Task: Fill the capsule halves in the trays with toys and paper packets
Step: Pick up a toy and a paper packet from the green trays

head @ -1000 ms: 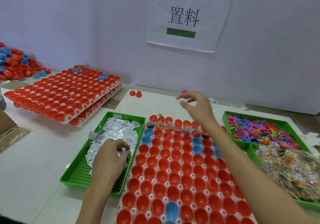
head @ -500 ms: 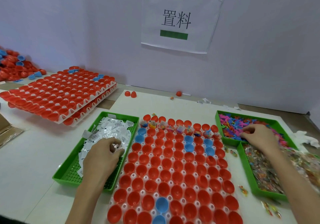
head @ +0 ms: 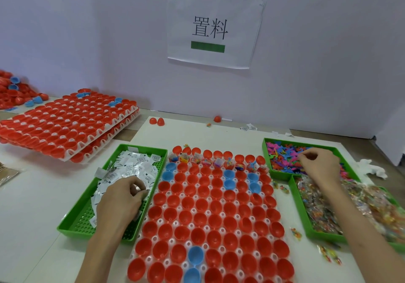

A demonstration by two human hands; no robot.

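A white tray (head: 190, 225) of red and blue capsule halves lies in front of me; its second row from the back holds toys and packets. My left hand (head: 119, 203) rests in the green tray (head: 72, 223) of white paper packets (head: 131, 168), fingers curled on some packets. My right hand (head: 318, 166) reaches into the green tray (head: 266, 153) of small colourful plastic toys (head: 282, 157), fingertips pinching among them; what it holds is too small to tell.
A second green tray (head: 304, 221) of wrapped toys sits at the near right. Two stacked trays of red halves (head: 65, 124) stand at the far left, with a loose capsule pile (head: 13, 94) behind. Loose red halves (head: 156, 121) lie near the wall.
My right hand moved from above the capsule tray's back row to the right, into the toy tray. My left hand stayed in the packet tray, its fingers curling on packets.
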